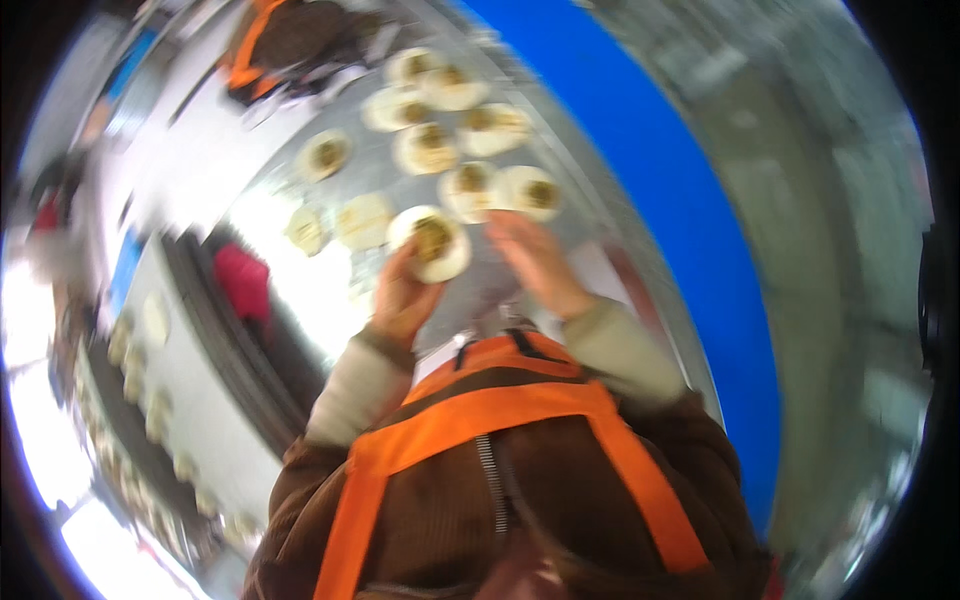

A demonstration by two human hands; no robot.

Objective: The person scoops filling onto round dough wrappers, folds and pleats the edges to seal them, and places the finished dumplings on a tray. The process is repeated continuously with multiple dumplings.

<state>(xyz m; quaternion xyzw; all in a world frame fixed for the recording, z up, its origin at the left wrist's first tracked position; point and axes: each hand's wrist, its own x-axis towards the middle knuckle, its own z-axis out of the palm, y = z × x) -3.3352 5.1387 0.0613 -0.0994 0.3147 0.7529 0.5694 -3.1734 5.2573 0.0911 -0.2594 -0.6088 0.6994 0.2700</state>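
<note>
My left hand holds up a round, flat dough wrapper with a mound of greenish-brown filling on it. To its right is my right hand, apart from that wrapper, its fingers stretched towards two filled wrappers; whether the fingertips touch one is blurred. Several more wrappers with filling, such as one on the left and one on the right, lie on the grey metal table. Two pale dough pieces lie left of the held wrapper, their tops blurred.
A blue strip runs along the table's right side. At the upper left, a person in dark and orange clothing is at the table. Lower left, a pale surface carries several dough pieces along its edge, near a pink cloth-like item.
</note>
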